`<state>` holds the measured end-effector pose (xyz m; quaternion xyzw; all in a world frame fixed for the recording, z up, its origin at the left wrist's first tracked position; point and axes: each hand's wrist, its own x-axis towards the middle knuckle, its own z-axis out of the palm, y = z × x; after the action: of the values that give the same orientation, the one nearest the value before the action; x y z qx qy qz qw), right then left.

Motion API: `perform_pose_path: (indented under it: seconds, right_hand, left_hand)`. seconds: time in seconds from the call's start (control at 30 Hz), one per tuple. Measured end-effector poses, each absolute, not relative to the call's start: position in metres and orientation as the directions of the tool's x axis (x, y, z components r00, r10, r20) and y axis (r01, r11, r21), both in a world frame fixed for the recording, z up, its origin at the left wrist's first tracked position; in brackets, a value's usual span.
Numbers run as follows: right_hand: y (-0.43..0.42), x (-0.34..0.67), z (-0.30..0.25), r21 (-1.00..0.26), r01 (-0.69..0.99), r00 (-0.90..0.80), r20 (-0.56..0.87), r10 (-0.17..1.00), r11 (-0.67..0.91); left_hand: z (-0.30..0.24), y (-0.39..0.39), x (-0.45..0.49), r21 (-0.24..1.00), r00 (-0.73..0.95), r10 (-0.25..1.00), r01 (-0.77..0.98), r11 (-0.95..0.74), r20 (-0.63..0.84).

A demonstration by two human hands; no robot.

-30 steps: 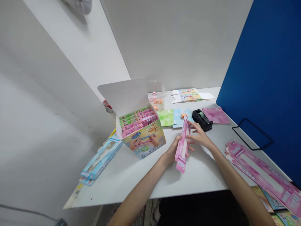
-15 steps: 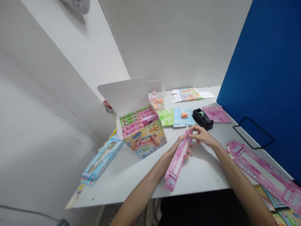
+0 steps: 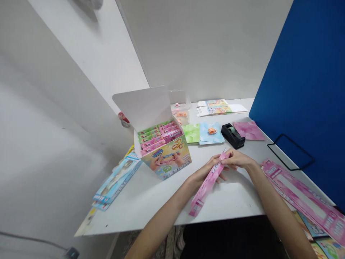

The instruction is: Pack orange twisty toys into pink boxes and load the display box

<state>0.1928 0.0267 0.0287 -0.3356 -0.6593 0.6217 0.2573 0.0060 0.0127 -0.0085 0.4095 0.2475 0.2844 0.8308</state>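
Note:
A long, narrow pink printed carton (image 3: 207, 185) is held over the front of the table, tilted with its far end up and to the right. My left hand (image 3: 209, 168) wraps round its upper half from the left, some fingers showing beyond its right side. At its far end, my right hand (image 3: 234, 159) pinches the carton's edge between thumb and fingers. The carton's near end hangs free close to the table's front edge. To the left, an open display box (image 3: 169, 160) holds rows of green and pink small boxes (image 3: 152, 144).
A black tape dispenser (image 3: 233, 136) stands beyond my hands. Blue card (image 3: 208, 131) with an orange item, green card (image 3: 191, 133) and pink card (image 3: 248, 130) lie nearby. Flat pink cartons (image 3: 296, 190) lie right, blue cartons (image 3: 117, 181) left. A blue partition (image 3: 304, 90) borders the right.
The pink carton has turned, showing a narrower printed side instead of its window side. Both hands have shifted slightly right with its far end.

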Motion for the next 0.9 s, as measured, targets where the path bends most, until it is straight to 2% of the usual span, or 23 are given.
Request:
perform_pose_path:
  seconds: [0.1, 0.17, 0.23, 0.33, 0.4, 0.43, 0.47, 0.53, 0.6, 0.63, 0.7, 0.77, 0.9]
  right_hand:
    - [0.028, 0.197, 0.027, -1.000, -0.028, -0.545, 0.022, 0.838, 0.008]
    - [0.030, 0.203, 0.029, -0.979, -0.203, -0.393, 0.112, 0.913, 0.032]
    - [0.033, 0.211, 0.032, -0.944, -0.315, -0.192, 0.160, 0.968, 0.094]
    - [0.037, 0.222, 0.037, -0.948, -0.276, 0.025, 0.156, 0.987, 0.157]
    - [0.038, 0.228, 0.039, -0.967, -0.160, 0.121, 0.180, 0.976, 0.198]
    - [0.038, 0.230, 0.040, -0.970, -0.083, 0.162, 0.212, 0.964, 0.228]
    - [0.037, 0.231, 0.041, -0.966, 0.002, 0.196, 0.253, 0.947, 0.258]
    - [0.033, 0.231, 0.045, -0.943, 0.167, 0.228, 0.321, 0.919, 0.288]
    - [0.027, 0.229, 0.051, -0.918, 0.280, 0.221, 0.345, 0.912, 0.280]
    - [0.024, 0.227, 0.053, -0.907, 0.316, 0.207, 0.353, 0.912, 0.280]
    - [0.017, 0.221, 0.058, -0.867, 0.376, 0.143, 0.403, 0.904, 0.327]
    - [0.008, 0.212, 0.063, -0.790, 0.436, 0.024, 0.489, 0.872, 0.431]
    - [-0.012, 0.187, 0.079, -0.625, 0.496, -0.240, 0.568, 0.787, 0.602]
  left_hand:
    - [-0.007, 0.013, 0.006, 0.820, 0.800, 0.575, -0.209, 0.532, -0.169]
    - [-0.002, 0.014, 0.003, 0.822, 0.782, 0.601, -0.228, 0.522, -0.165]
    - [0.002, 0.015, 0.000, 0.856, 0.704, 0.688, -0.237, 0.460, -0.175]
    - [0.003, 0.012, -0.001, 0.969, 0.513, 0.849, -0.114, 0.218, -0.130]
    - [0.000, 0.008, 0.001, 0.990, 0.392, 0.917, 0.082, -0.116, 0.075]
    - [-0.002, 0.006, 0.001, 0.926, 0.363, 0.903, 0.203, -0.319, 0.231]
    - [-0.003, 0.004, 0.001, 0.800, 0.366, 0.843, 0.314, -0.511, 0.395]
    - [-0.005, 0.001, 0.000, 0.452, 0.423, 0.638, 0.462, -0.763, 0.643]
    - [-0.004, 0.001, -0.001, 0.173, 0.448, 0.461, 0.547, -0.819, 0.766]
    - [-0.003, 0.001, -0.002, 0.088, 0.439, 0.409, 0.588, -0.804, 0.800]
    - [0.000, 0.004, -0.002, 0.003, 0.410, 0.368, 0.665, -0.747, 0.835]
    - [0.002, 0.008, -0.002, -0.033, 0.396, 0.363, 0.713, -0.701, 0.843]
    - [0.003, 0.011, -0.003, -0.021, 0.346, 0.370, 0.755, -0.656, 0.862]
